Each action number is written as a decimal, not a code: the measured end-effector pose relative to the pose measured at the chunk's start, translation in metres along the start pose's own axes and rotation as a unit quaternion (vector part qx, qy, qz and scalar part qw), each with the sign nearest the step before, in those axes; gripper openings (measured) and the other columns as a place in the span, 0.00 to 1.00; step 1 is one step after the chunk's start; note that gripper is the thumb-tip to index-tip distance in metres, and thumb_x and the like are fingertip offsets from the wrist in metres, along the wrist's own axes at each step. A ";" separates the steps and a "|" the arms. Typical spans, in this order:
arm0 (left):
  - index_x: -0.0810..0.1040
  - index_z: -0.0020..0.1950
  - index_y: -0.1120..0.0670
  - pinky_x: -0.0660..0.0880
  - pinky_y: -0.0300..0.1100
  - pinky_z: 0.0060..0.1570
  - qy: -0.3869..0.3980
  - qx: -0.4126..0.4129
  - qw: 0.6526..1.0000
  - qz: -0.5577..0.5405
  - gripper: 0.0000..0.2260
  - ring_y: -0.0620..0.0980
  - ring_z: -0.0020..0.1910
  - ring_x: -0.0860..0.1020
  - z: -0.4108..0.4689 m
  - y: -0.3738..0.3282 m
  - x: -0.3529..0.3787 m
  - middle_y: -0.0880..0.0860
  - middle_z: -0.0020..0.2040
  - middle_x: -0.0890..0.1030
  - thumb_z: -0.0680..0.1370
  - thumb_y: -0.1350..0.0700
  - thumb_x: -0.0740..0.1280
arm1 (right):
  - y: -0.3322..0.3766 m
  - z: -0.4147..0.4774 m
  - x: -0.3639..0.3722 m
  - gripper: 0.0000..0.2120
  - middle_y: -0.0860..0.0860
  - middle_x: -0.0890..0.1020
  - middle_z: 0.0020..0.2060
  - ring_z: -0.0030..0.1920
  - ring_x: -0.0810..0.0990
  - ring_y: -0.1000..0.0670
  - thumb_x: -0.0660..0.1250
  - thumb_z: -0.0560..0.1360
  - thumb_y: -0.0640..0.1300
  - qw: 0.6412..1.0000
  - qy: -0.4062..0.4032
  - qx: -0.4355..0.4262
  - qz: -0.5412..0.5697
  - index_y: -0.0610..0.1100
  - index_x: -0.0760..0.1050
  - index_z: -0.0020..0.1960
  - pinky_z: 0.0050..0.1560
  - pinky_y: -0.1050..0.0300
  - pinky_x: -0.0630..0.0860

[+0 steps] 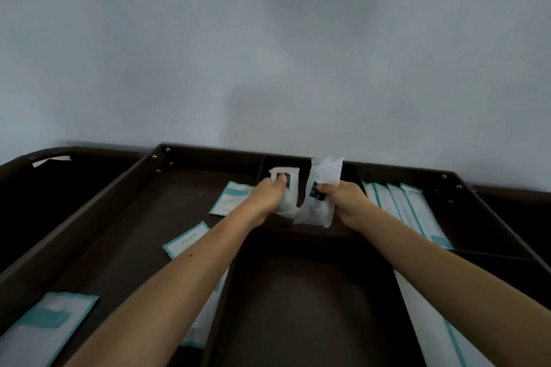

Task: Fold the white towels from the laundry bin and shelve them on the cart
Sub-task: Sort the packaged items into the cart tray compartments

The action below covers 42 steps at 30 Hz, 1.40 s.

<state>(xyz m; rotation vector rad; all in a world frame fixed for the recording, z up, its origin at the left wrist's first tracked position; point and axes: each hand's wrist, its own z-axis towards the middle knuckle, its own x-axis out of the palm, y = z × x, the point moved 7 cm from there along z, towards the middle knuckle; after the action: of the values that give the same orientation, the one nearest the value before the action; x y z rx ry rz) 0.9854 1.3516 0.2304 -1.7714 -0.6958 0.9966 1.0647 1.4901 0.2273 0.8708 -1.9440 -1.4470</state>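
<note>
Over a small compartment (286,161) of the cart (208,153), the left hand (269,197) grips one packet (290,186); the right hand (343,198) grips a second packet (323,185) just beside it.

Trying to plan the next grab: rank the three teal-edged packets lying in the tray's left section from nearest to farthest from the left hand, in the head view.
1. Upper packet, right beside the left hand, which grips a white pouch.
2. Middle packet, lower, partly under the left forearm.
3. Large packet, at the bottom-left corner of the picture.
</note>
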 end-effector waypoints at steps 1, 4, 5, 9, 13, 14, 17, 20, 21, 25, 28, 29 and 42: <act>0.72 0.65 0.61 0.72 0.47 0.61 0.008 0.008 0.999 0.041 0.19 0.56 0.60 0.75 0.002 0.002 0.002 0.59 0.62 0.76 0.81 0.50 0.57 | -0.001 0.004 -0.001 0.09 0.38 0.80 0.51 0.42 0.79 0.44 0.63 0.75 0.30 1.000 -0.001 0.002 -0.015 0.33 0.75 0.54 0.46 0.50 0.77; 0.63 0.72 0.59 0.70 0.46 0.62 0.040 0.004 0.988 0.146 0.22 0.57 0.63 0.73 0.008 0.012 0.010 0.59 0.65 0.73 0.80 0.54 0.62 | 0.000 0.015 -0.003 0.10 0.37 0.79 0.52 0.45 0.78 0.43 0.61 0.75 0.28 1.000 -0.001 0.007 -0.023 0.32 0.74 0.55 0.49 0.48 0.75; 0.58 0.75 0.56 0.70 0.46 0.62 0.046 0.005 0.983 0.177 0.25 0.57 0.64 0.72 0.010 0.014 0.011 0.59 0.67 0.71 0.80 0.54 0.62 | 0.000 0.019 -0.004 0.10 0.36 0.79 0.52 0.43 0.78 0.43 0.61 0.75 0.28 1.000 -0.003 0.008 -0.016 0.32 0.74 0.55 0.47 0.49 0.76; 0.55 0.76 0.48 0.72 0.41 0.55 0.071 0.027 0.970 0.232 0.26 0.57 0.65 0.71 0.012 0.012 0.012 0.59 0.71 0.65 0.80 0.56 0.60 | -0.009 0.032 -0.002 0.15 0.38 0.78 0.51 0.41 0.78 0.46 0.61 0.75 0.28 1.000 -0.003 0.028 -0.003 0.30 0.71 0.62 0.38 0.54 0.76; 0.68 0.71 0.49 0.71 0.39 0.55 0.111 0.060 0.939 0.320 0.23 0.55 0.63 0.72 0.013 0.011 0.020 0.56 0.70 0.68 0.76 0.58 0.67 | -0.020 0.035 0.005 0.15 0.41 0.78 0.43 0.40 0.77 0.46 0.59 0.75 0.27 0.998 0.035 0.054 -0.021 0.30 0.70 0.62 0.38 0.54 0.75; 0.67 0.72 0.48 0.71 0.40 0.56 0.122 0.053 0.932 0.336 0.25 0.55 0.64 0.72 0.014 0.013 0.022 0.56 0.70 0.68 0.76 0.58 0.67 | -0.022 0.036 0.007 0.15 0.41 0.78 0.44 0.40 0.77 0.46 0.59 0.75 0.26 0.997 0.048 0.061 -0.029 0.31 0.70 0.62 0.38 0.54 0.75; 0.63 0.74 0.50 0.70 0.43 0.61 0.128 0.038 0.925 0.357 0.29 0.55 0.66 0.70 0.015 0.015 0.022 0.56 0.71 0.67 0.75 0.59 0.69 | -0.029 0.037 0.011 0.13 0.38 0.77 0.54 0.42 0.77 0.47 0.60 0.74 0.26 0.991 0.078 0.072 -0.080 0.35 0.72 0.58 0.37 0.55 0.74; 0.65 0.73 0.52 0.70 0.45 0.64 0.117 0.043 0.917 0.380 0.28 0.55 0.66 0.70 0.018 0.014 0.020 0.57 0.70 0.68 0.75 0.59 0.69 | -0.028 0.036 0.008 0.11 0.40 0.76 0.57 0.49 0.76 0.46 0.66 0.73 0.33 0.963 0.050 0.061 -0.258 0.38 0.73 0.55 0.45 0.52 0.75; 0.66 0.73 0.53 0.70 0.45 0.64 0.113 0.049 0.912 0.391 0.27 0.55 0.65 0.70 0.019 0.013 0.020 0.57 0.69 0.68 0.74 0.58 0.69 | -0.027 0.038 0.006 0.20 0.39 0.72 0.62 0.55 0.75 0.44 0.68 0.73 0.36 0.949 0.040 0.050 -0.309 0.39 0.70 0.64 0.49 0.50 0.75; 0.71 0.70 0.52 0.70 0.42 0.60 0.082 0.109 0.901 0.411 0.23 0.55 0.62 0.72 0.021 0.006 0.022 0.57 0.66 0.71 0.75 0.59 0.68 | -0.015 0.035 0.013 0.31 0.43 0.51 0.73 0.70 0.57 0.39 0.64 0.76 0.43 0.886 0.055 -0.046 -0.459 0.53 0.55 0.75 0.68 0.50 0.61; 0.76 0.65 0.54 0.70 0.41 0.57 0.056 0.125 0.898 0.419 0.16 0.55 0.61 0.75 0.021 0.002 0.022 0.57 0.63 0.76 0.77 0.61 0.63 | -0.014 0.027 0.030 0.18 0.44 0.52 0.75 0.75 0.48 0.43 0.54 0.81 0.49 0.798 0.111 -0.119 -0.580 0.53 0.67 0.70 0.72 0.50 0.48; 0.77 0.62 0.55 0.70 0.40 0.53 0.048 0.129 0.900 0.413 0.15 0.55 0.59 0.75 0.020 0.001 0.021 0.57 0.61 0.77 0.77 0.62 0.61 | -0.016 0.026 0.032 0.18 0.43 0.52 0.75 0.75 0.47 0.43 0.54 0.81 0.50 0.777 0.123 -0.118 -0.605 0.52 0.67 0.70 0.73 0.50 0.47; 0.71 0.68 0.52 0.68 0.43 0.60 0.114 0.085 0.880 0.452 0.17 0.56 0.64 0.72 0.016 0.008 0.023 0.57 0.67 0.72 0.80 0.61 0.57 | -0.024 0.014 0.029 0.19 0.45 0.76 0.60 0.58 0.75 0.47 0.65 0.76 0.50 0.737 0.172 -0.083 -0.648 0.43 0.72 0.64 0.51 0.60 0.67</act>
<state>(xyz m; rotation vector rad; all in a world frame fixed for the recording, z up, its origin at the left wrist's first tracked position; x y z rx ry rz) 0.9834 1.3746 0.2126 -2.0224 0.4360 1.3499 1.0396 1.4712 0.2019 2.4343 -0.7213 -1.8244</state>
